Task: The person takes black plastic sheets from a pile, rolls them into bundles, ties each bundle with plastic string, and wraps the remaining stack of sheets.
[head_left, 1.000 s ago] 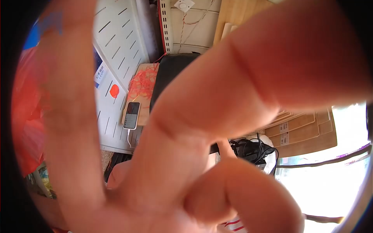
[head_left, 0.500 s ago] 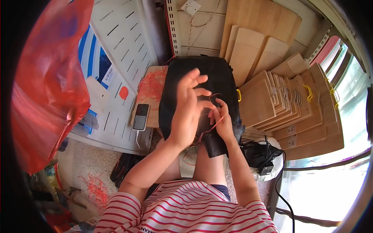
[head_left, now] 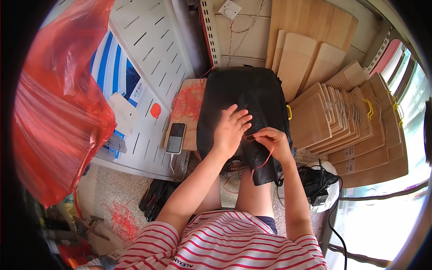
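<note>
The close view of a hand that covered much of the scene a second ago is gone; both forearms are now seen stretched forward over a black-covered surface (head_left: 220, 96). With that change, the red string (head_left: 270, 157) is left unhidden between the hands and can be judged to be within reach of both.

The string is pinched between the thumb and fingertips of the right hand (head_left: 276, 143). Above, a small loop of it is held out toward the left hand (head_left: 227, 136); below, a length is hung down over a crumpled black sheet (head_left: 263, 170), which is draped near the person's thigh. The left hand is held unclenched, its fingers spread. Whether the string is touched by it cannot be told.

Beside the black-covered surface, a tangle of red strands (head_left: 188, 101) is piled on a wooden board (head_left: 191, 135). A phone (head_left: 175, 137) is laid at the board's edge, with a white cable (head_left: 172, 164) plugged in. More red strands (head_left: 123, 221) are scattered on the floor (head_left: 101, 191).

Among the containers, a large red plastic bag (head_left: 63, 112) is seen at the left; its contents cannot be made out. A black bag (head_left: 157, 197) is set on the floor, and what is inside is not shown. At the right, wooden cutting boards (head_left: 310, 119) are stood in a row, with ribbed washboards (head_left: 296, 56) leaned behind.
</note>
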Demonstrator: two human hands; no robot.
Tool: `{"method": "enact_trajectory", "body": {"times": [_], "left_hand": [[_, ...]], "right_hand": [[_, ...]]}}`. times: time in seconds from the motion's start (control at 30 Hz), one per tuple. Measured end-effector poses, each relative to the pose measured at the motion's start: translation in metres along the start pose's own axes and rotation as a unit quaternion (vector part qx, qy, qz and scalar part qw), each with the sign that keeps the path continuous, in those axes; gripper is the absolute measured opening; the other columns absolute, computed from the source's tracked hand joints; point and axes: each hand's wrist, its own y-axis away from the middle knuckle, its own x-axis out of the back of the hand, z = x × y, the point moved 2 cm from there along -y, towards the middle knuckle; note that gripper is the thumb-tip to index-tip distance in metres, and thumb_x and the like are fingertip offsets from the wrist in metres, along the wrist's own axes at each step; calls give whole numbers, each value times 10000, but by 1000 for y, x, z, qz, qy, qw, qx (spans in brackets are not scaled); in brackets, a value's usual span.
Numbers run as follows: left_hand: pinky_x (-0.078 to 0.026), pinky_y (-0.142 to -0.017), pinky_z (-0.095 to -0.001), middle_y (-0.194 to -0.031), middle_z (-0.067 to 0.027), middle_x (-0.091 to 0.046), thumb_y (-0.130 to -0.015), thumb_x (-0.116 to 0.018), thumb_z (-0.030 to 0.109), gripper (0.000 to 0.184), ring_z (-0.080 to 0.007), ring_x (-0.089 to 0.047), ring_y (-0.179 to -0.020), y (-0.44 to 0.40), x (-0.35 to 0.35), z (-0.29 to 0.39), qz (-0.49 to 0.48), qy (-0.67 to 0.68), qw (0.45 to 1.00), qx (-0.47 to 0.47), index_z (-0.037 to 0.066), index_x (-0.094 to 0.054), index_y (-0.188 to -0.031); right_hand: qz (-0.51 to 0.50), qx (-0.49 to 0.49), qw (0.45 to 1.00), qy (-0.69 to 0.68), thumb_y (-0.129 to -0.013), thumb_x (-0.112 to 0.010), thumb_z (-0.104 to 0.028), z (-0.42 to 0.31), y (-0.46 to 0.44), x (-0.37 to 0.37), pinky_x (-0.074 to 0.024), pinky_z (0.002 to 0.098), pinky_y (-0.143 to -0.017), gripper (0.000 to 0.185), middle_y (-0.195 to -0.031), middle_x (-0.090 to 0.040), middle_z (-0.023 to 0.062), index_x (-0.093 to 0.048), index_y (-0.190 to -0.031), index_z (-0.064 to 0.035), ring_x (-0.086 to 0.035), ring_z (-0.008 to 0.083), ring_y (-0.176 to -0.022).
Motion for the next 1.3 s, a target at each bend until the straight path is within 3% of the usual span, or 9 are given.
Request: {"method": "enact_trajectory", "body": {"times": [0.13, 0.2, 0.43, 0.5, 0.63, 0.8, 0.97, 1.1, 1.3], "left_hand": [[-463, -953, -316, -1171, -102, -639, -993, -537, 174, 308, -173, -605, -1050, -14, 10, -13, -5, -409, 913, 14, 26, -563, -1262], [-500, -833, -241, -1068, -61, -681, -941, -585, 20, 257, -96, -623, -919, -20, 10, -25, -59, -521, 852, 2, -17, -640, -1190], [-505, -757, -298, -857, -69, -721, -900, -638, 46, 137, -137, -654, -851, -32, 1, 3, -55, -615, 782, 87, 2, -727, -995], [-502, -736, -370, -822, -99, -720, -844, -665, 50, 108, -232, -665, -805, -36, 13, 18, -103, -796, 539, -257, 25, -740, -917], [-445, -747, -408, -795, -88, -694, -796, -702, 86, 85, -286, -622, -814, -17, 35, 40, -56, -890, 399, -212, 49, -741, -862], [-433, -744, -401, -801, -84, -693, -803, -705, 96, 79, -276, -619, -813, 10, 45, 37, -55, -874, 427, -223, 57, -744, -860], [-446, -744, -406, -815, -94, -696, -802, -713, 98, 77, -288, -629, -817, 17, 40, 39, -29, -858, 457, -231, 45, -741, -852], [-457, -733, -427, -800, -105, -683, -781, -704, 83, 55, -305, -621, -805, 20, 45, 47, -12, -862, 449, -236, 48, -722, -819], [-494, -772, -374, -862, -116, -689, -851, -668, 108, 97, -280, -641, -826, 19, 12, 48, 38, -904, 350, -240, 24, -683, -897]], "right_hand": [[95, 232, 891, 378, -751, -720, 35, -24, -8, -1, -530, 284, -694, 126, -814, -678, 58, -700, -844, -46, -667, 212, -735], [137, 240, 889, 366, -733, -731, 22, -22, -13, -3, -534, 299, -680, 119, -818, -677, 51, -687, -812, -57, -666, 228, -734], [205, 165, 936, 234, -742, -763, -73, -5, -18, 6, -530, 358, -630, 93, -804, -669, 56, -698, -807, -60, -659, 263, -700], [191, 126, 938, 262, -761, -757, -102, -1, -15, 15, -529, 364, -639, 83, -803, -667, 66, -704, -804, -55, -662, 272, -712], [98, -4, 904, 415, -813, -733, -192, 26, 0, 41, -522, 392, -670, 142, -805, -666, 87, -723, -793, -51, -667, 300, -748], [113, -44, 930, 347, -881, -667, -190, 20, 1, 30, -518, 391, -680, 160, -786, -666, 88, -703, -866, -34, -668, 286, -740], [58, -212, 952, -212, -1002, -537, -319, 19, -19, 4, -383, 232, -508, 345, -797, -676, 22, -610, -802, -48, -568, 61, -644], [60, -228, 963, -131, -1017, -507, -344, 50, -20, 1, -316, 197, -481, 340, -748, -623, 1, -590, -831, -72, -489, 18, -603], [89, -122, 988, 23, -919, -679, -215, 44, -11, -5, -473, 243, -623, 262, -757, -592, 10, -636, -1022, 21, -556, 87, -691]]}}
